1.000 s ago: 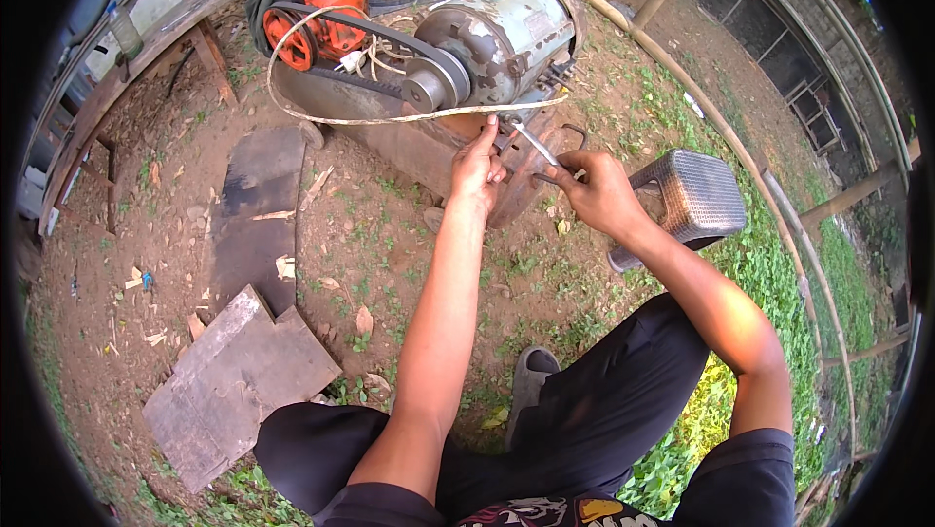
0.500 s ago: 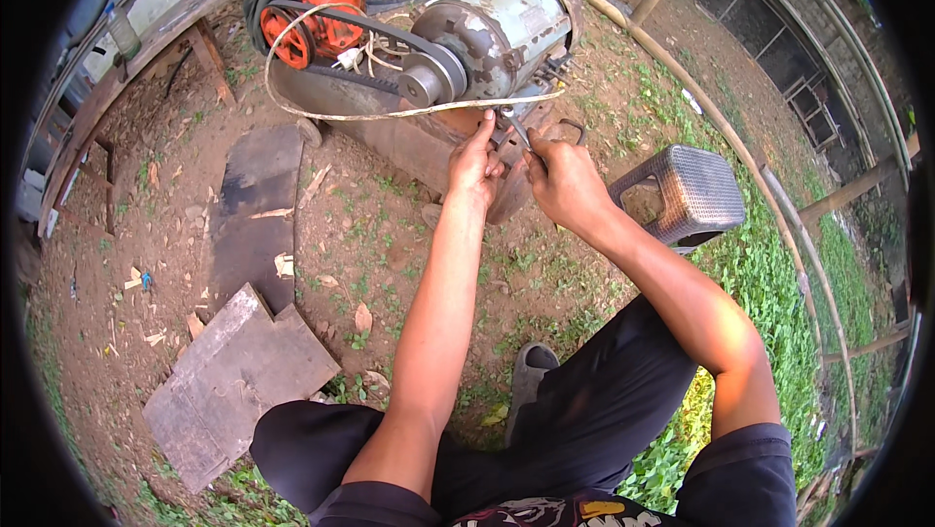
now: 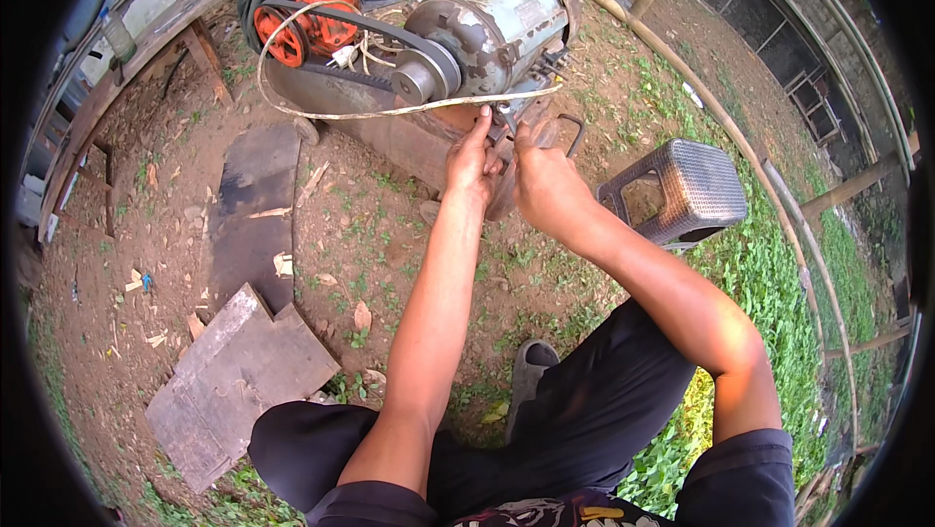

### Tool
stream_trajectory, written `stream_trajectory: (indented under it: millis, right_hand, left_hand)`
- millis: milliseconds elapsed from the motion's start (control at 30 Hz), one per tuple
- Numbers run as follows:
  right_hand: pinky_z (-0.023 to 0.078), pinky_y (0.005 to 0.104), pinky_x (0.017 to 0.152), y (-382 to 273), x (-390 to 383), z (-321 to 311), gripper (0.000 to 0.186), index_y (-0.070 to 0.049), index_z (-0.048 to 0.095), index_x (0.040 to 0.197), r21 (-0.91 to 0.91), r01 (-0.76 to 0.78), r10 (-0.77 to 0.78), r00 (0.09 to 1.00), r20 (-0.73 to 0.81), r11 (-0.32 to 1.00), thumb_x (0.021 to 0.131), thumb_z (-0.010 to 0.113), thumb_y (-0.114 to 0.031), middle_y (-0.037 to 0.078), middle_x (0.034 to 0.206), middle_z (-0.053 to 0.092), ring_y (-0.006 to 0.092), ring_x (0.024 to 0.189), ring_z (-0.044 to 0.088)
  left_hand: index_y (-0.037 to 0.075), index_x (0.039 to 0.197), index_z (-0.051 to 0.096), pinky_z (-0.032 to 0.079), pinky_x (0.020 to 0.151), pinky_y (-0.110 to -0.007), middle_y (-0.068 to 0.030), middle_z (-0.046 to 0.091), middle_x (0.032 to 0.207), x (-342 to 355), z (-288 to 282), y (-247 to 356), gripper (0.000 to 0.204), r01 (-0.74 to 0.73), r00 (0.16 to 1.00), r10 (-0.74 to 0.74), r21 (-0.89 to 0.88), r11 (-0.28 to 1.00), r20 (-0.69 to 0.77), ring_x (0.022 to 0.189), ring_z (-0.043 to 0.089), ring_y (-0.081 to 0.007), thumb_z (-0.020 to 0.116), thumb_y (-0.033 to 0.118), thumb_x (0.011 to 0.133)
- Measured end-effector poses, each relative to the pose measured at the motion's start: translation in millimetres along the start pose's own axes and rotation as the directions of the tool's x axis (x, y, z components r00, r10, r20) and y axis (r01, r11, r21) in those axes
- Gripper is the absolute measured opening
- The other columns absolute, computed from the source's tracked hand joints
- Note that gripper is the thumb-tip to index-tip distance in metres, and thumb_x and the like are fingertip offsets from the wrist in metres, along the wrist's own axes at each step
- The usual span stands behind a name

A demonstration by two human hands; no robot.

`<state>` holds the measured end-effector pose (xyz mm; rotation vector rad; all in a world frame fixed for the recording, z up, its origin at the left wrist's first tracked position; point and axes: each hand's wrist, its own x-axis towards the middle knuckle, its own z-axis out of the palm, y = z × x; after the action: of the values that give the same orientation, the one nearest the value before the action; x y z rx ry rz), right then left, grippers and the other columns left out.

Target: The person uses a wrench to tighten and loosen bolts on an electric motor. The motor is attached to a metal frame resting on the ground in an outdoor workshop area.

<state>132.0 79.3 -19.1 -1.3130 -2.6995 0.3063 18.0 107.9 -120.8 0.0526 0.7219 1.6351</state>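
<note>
A metal wrench [image 3: 507, 119] slants from my closed right hand [image 3: 551, 186] toward the mounting area under a worn grey electric motor [image 3: 521, 22]. My left hand [image 3: 471, 167] is beside the wrench head, thumb stretched up and other fingers curled; what lies under those fingers is hidden. The motor sits on a rusty tank [image 3: 375, 140]. Its silver pulley [image 3: 417, 79] carries a black belt [image 3: 380, 26] that runs to the wheel of an orange compressor pump [image 3: 326, 3]. Just above my left thumb, a pale cable [image 3: 390, 115] loops across the tank.
A patterned plastic stool [image 3: 703, 184] stands right of my right hand. Flat boards [image 3: 243, 381] lie on the dirt at left, below a wooden bench [image 3: 161, 35]. A bamboo pole [image 3: 672, 64] curves along the right. My sandalled foot [image 3: 533, 371] is below the tank.
My right hand has swung slightly left and down, closer to my left hand, turning the wrench handle with it. The left hand stays almost in place. The view has shifted a little.
</note>
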Motion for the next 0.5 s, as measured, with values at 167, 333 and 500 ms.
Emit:
stream_trajectory:
  millis: [167,333,500]
  right_hand:
    - [0.052,0.0507,0.072,0,1,12,0.067,0.024,0.025,0.129,0.102,0.035,-0.032,0.999,-0.025,0.994,0.075,0.055,-0.001,0.036,0.08,0.061,0.0491,0.079,0.063]
    - [0.052,0.0507,0.065,-10,0,8,0.057,0.024,0.029,0.128,0.177,0.025,-0.017,0.999,-0.049,0.984,0.079,0.047,0.002,0.036,0.069,0.058,0.0472,0.069,0.063]
    - [0.055,0.045,0.059,-7,-1,12,0.055,0.021,0.03,0.13,0.303,0.014,0.008,0.997,-0.071,0.953,0.081,0.044,0.002,0.032,0.067,0.06,0.0368,0.056,0.065]
  left_hand:
    - [0.007,0.09,0.066,0.021,0.038,-0.021,0.0084,0.03,0.048,10,-7,-3,0.038,0.027,0.998,-0.029,0.038,0.999,0.053,0.038,0.024,-0.0048,0.064,0.045,0.087]
    - [0.005,0.092,0.068,0.019,0.037,-0.021,0.0081,0.03,0.047,10,-9,-5,0.042,0.015,0.998,-0.017,0.032,0.999,0.053,0.038,0.024,-0.0047,0.062,0.047,0.088]
    - [0.009,0.08,0.064,0.021,0.039,-0.024,0.0079,0.033,0.048,6,-6,-3,0.033,0.028,0.997,-0.03,0.03,0.999,0.068,0.039,0.026,-0.0054,0.069,0.041,0.085]
